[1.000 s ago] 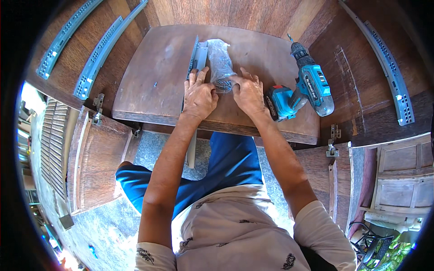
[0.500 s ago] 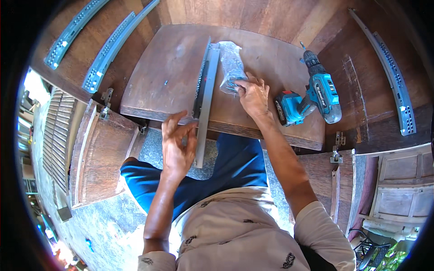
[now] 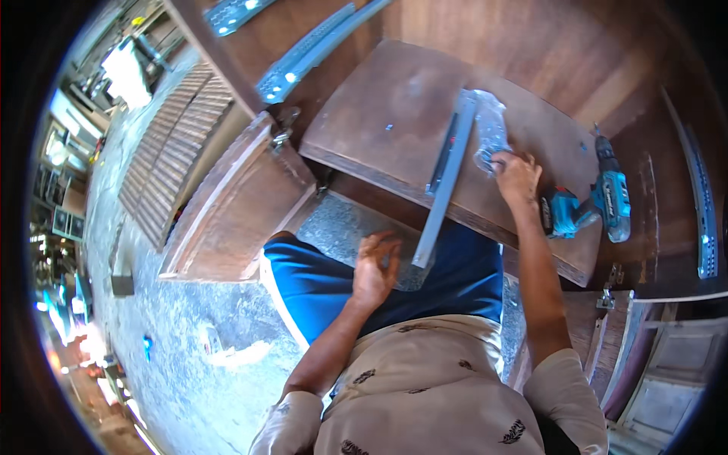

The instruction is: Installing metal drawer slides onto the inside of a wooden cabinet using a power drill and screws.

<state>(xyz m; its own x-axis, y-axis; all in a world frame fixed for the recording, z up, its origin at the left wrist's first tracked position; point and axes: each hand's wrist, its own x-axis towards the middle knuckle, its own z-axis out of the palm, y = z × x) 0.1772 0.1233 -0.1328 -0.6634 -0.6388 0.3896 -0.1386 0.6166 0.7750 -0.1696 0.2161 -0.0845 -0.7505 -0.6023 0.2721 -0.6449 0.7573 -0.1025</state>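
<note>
In the head view, wall rails [image 3: 318, 53] look already fixed at upper left and far right; the loose rail [image 3: 445, 182] lies unmounted, right of centre, overhanging the shelf [image 3: 364, 114]. Just right of it, the right hand [image 3: 519, 180] has its fingers bunched at the clear bag's [image 3: 491, 125] lower end; their grip cannot be told. The left hand [image 3: 374, 271], at centre, is half open, visibly holding nothing.

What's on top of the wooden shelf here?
On the wooden shelf: a metal drawer slide overhanging its front edge, a clear plastic bag, a cordless drill and a tiny bluish piece I can't identify. They cover the wood beneath; your right hand hides part of the bag.
</note>
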